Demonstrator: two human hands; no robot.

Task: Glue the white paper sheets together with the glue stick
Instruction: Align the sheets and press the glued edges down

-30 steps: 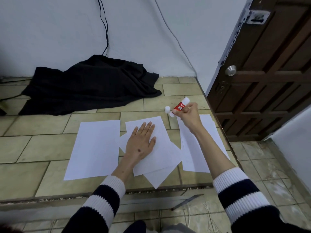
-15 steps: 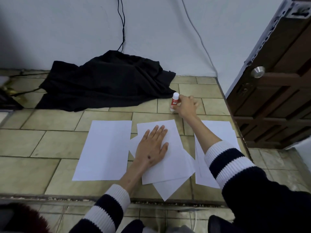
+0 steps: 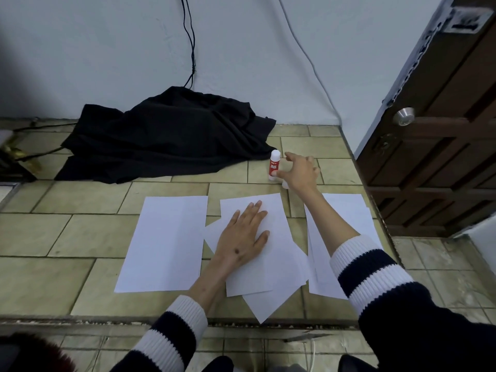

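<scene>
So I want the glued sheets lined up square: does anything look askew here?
Yes. The middle stack of white sheets under the left hand is fanned out, with corners poking out at different angles, one toward the floor's front edge. The single sheet on its left lies flat and straight.

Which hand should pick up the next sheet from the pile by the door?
The right hand. It is free beside the upright glue stick and nearest that pile; the left hand presses flat on the middle sheets.
</scene>
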